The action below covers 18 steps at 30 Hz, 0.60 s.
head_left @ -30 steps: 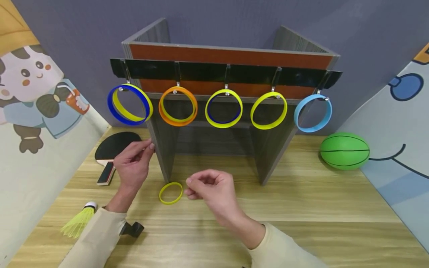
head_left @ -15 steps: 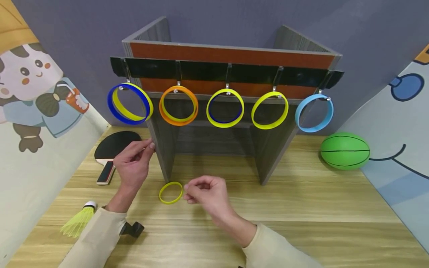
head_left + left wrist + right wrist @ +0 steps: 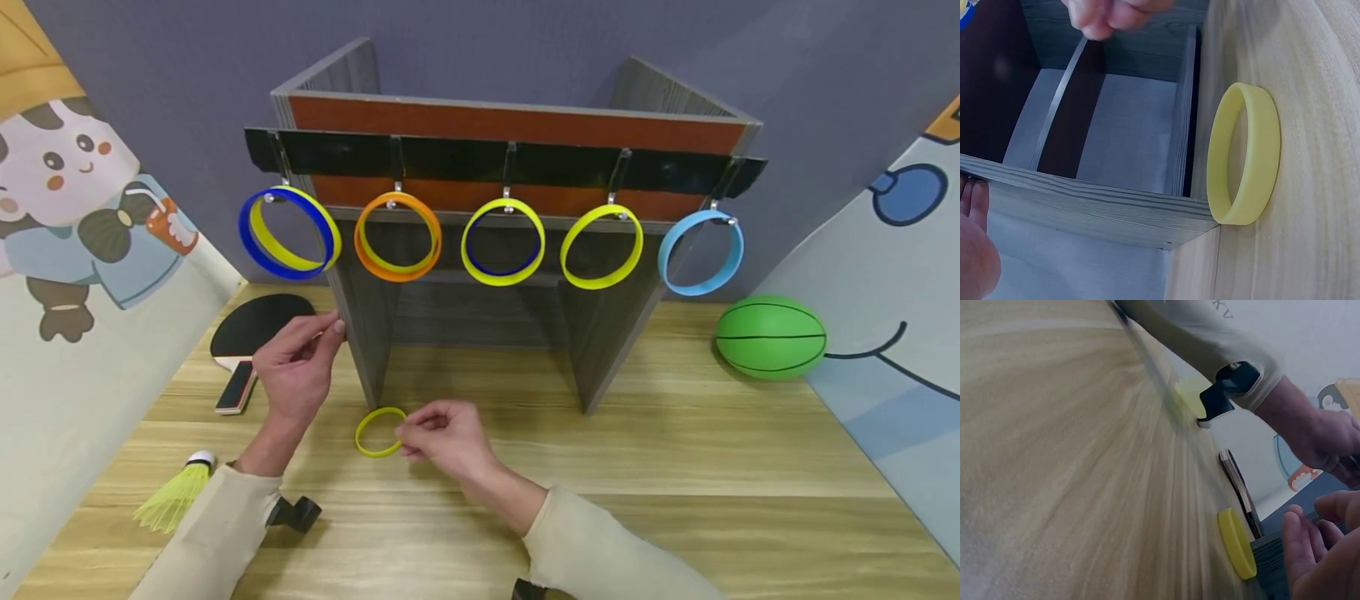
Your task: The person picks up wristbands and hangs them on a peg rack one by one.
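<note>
A yellow silicone wristband (image 3: 378, 454) lies on the table at the foot of the rack's left side panel (image 3: 365, 333). It stands out larger in the left wrist view, where the same wristband (image 3: 1263, 156) is by the panel's corner. My right hand (image 3: 447, 442) is just right of it, fingers loosely bent and thumb near the forefinger. In the right wrist view my right hand (image 3: 1329, 550) is apart from the wristband (image 3: 1235, 544), holding nothing. My left hand (image 3: 297, 362) touches the side panel's outer face with its fingertips. Coloured wristbands (image 3: 602, 283) hang from the rack's hooks.
On the left lie a black table tennis bat (image 3: 258, 325) and a yellow shuttlecock (image 3: 174, 496). A green ball (image 3: 771, 337) sits at the right by the wall. The black hook strip (image 3: 450, 158) runs across the rack's front, above both hands.
My right hand has moved left and slightly down, until its fingertips overlap the wristband's right edge in the head view. The left hand has kept its place on the panel.
</note>
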Available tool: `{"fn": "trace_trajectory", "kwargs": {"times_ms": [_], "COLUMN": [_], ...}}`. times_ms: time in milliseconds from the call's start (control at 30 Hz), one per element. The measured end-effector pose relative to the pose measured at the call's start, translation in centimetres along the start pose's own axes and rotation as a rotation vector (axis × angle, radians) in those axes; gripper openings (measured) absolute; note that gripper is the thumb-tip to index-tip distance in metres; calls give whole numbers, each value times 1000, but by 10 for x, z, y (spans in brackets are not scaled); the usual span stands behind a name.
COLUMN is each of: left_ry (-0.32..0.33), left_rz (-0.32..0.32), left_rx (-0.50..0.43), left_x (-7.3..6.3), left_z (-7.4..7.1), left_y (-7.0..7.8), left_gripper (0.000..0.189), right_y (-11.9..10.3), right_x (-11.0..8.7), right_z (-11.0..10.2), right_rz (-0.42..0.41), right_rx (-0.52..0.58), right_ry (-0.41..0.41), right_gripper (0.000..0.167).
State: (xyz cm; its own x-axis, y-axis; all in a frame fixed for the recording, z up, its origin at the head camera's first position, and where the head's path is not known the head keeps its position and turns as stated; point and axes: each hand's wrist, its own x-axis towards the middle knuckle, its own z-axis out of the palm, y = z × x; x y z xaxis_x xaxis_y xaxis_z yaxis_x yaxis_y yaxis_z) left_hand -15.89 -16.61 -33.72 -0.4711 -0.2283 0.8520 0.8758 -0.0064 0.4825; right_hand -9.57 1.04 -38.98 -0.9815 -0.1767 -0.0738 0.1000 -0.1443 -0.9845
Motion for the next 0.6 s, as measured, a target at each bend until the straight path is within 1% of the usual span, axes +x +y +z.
{"fn": "trace_trajectory", "kwargs": {"times_ms": [200, 300, 433, 600], "left_ry": [10, 14, 11, 4], "left_rz": [1, 0, -3, -11], "left_rx": [-11, -13, -27, -41], "left_x": [-2, -3, -2, 0], "left_z": [-2, -4, -3, 0], "left_y": [-7, -10, -6, 0], "left_gripper": [10, 11, 12, 12], "right_y": [9, 14, 22, 27], "right_x": [8, 14, 22, 24], "right_z": [0, -1, -3, -2], "right_rz": [54, 80, 101, 89], "right_rx": [-76, -112, -135, -128], "right_ry": [17, 12, -13, -37], "right_gripper": [13, 13, 14, 14]}}
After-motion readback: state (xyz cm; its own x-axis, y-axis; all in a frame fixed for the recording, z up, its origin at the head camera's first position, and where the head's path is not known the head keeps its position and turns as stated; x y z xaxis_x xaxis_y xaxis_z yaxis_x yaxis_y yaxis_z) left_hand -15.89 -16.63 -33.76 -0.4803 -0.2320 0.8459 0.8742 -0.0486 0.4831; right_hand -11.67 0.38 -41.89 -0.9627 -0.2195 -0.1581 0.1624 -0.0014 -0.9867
